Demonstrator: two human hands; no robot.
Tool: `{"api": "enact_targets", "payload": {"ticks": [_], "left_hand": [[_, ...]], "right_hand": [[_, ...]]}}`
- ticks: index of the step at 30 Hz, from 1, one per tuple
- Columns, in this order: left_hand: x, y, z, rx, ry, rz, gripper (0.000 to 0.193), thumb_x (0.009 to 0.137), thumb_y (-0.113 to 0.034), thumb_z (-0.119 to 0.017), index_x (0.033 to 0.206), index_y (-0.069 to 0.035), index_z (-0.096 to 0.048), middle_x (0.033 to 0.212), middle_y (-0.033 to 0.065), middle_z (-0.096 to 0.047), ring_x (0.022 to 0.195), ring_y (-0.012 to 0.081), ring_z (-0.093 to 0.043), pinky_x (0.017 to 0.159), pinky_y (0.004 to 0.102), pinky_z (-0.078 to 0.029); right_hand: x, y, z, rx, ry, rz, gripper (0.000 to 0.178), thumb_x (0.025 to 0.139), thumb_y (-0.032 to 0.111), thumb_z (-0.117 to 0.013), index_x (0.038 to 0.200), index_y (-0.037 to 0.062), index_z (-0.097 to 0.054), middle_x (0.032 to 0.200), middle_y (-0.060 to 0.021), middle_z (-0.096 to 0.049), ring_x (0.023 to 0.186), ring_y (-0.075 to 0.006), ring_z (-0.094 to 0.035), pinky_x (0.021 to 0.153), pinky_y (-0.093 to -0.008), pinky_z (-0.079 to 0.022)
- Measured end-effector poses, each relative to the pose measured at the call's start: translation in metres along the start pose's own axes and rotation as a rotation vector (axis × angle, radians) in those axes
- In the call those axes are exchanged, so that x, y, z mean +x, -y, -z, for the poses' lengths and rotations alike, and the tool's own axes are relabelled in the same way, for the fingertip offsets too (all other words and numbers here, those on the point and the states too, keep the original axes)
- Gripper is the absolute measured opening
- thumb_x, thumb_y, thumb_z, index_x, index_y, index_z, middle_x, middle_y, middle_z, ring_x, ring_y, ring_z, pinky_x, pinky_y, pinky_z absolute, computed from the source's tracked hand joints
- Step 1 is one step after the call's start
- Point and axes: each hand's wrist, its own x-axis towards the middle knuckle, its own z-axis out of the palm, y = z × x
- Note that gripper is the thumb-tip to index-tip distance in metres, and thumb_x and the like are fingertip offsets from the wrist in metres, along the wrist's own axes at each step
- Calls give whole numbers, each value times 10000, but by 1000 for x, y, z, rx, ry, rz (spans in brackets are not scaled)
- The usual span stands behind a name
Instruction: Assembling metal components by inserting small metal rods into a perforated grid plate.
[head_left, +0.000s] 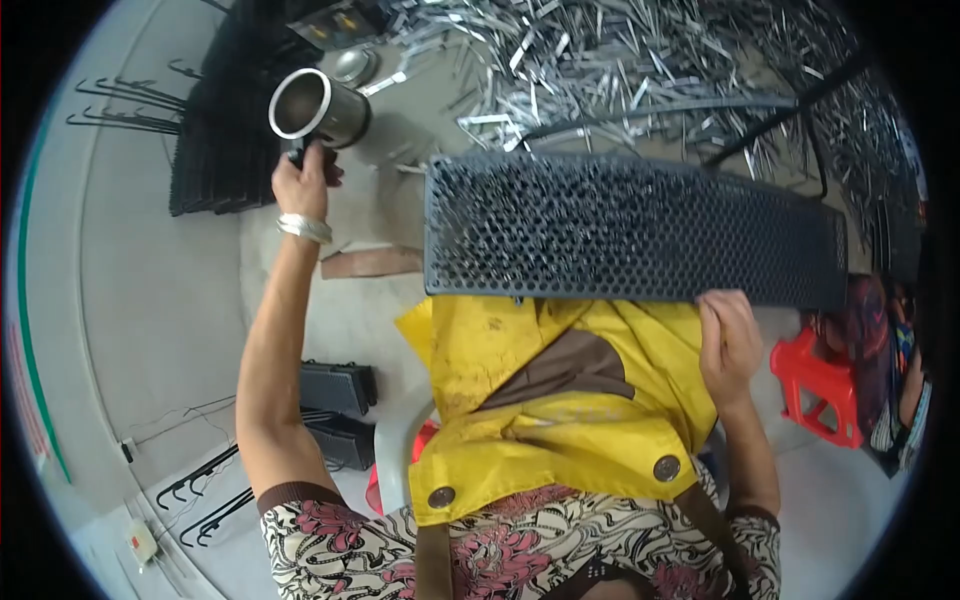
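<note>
My left hand (308,180) is closed round the black handle of a metal mug (347,113), held out at the upper left above the floor. The mug's inside looks brownish. Across the middle lies a long black perforated panel (640,235) with rows of small round holes and a raised rim. Many of its left-hand holes look filled with small shiny dark bits, too small to name. My right hand (732,335) grips the panel's near edge, toward its right end, fingers over the rim. Beneath the panel's near edge, a yellow apron (560,400) covers my lap.
A large heap of thin metal strips (620,70) spreads over the far floor. Stacked black panels (230,120) stand at the far left, with hooked black rods beside them. A round metal lid (352,66) lies beyond the mug. At the right stands a red plastic stool (818,385).
</note>
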Motion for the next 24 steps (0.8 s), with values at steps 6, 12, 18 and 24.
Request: {"api": "enact_targets", "payload": {"ticks": [6, 12, 18, 24], "left_hand": [[-57, -79, -12, 115, 54, -327, 137, 845, -109, -537, 838, 27, -550, 587, 52, -576, 509, 99, -546, 464, 223, -418], [-114, -160, -18, 246, 318, -567, 186, 757, -1, -565, 938, 16, -521, 751, 124, -590, 596, 215, -595, 546, 289, -454], [-152, -223, -20, 296, 351, -1039, 297, 634, 33, -642, 910, 11, -535, 839, 152, -575, 743, 298, -577, 643, 330, -462], [-193, -264, -21, 56, 342, -764, 156, 691, -118, -594, 794, -8, -554, 776, 136, -614, 604, 239, -589, 552, 319, -483]], "right_hand": [[-15, -8, 9, -11, -67, -110, 126, 726, -118, -555, 832, -54, -528, 751, -159, -560, 666, -295, -546, 595, -338, -446], [-19, -6, 10, -15, -57, -175, 91, 752, -103, -542, 820, -44, -532, 743, -143, -557, 667, -249, -549, 609, -299, -450], [-57, -34, -13, -52, -118, -140, 90, 716, -98, -568, 792, -60, -538, 701, -164, -552, 601, -292, -540, 535, -325, -433], [-23, -3, 6, 47, -144, -74, 96, 710, -89, -574, 793, -53, -539, 709, -162, -555, 608, -294, -539, 543, -332, -429]]}}
